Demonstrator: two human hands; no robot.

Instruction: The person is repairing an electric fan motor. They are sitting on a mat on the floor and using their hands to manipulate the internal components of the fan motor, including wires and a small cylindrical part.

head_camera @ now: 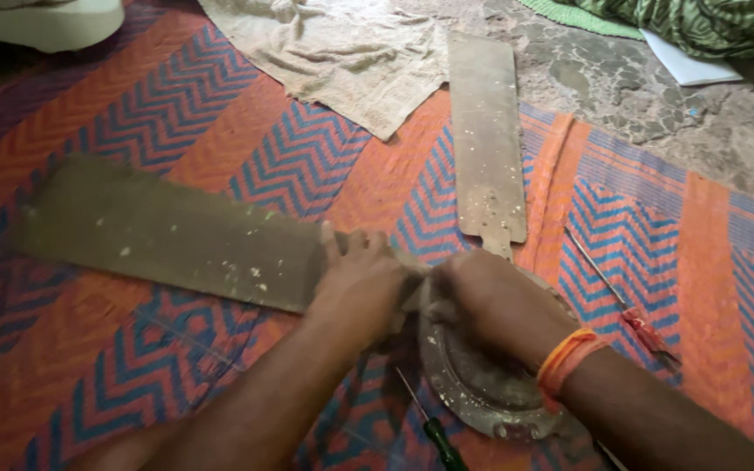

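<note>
Dust-caked metal fan blade lay across an orange-and-blue woven mat, its narrow end clasped by the left hand where it met the round fan hub. Right hand, curled closed, pressed on that joint. Second blade, red-handled screwdriver, dark-handled screwdriver and beige cloth lay nearby.
</note>
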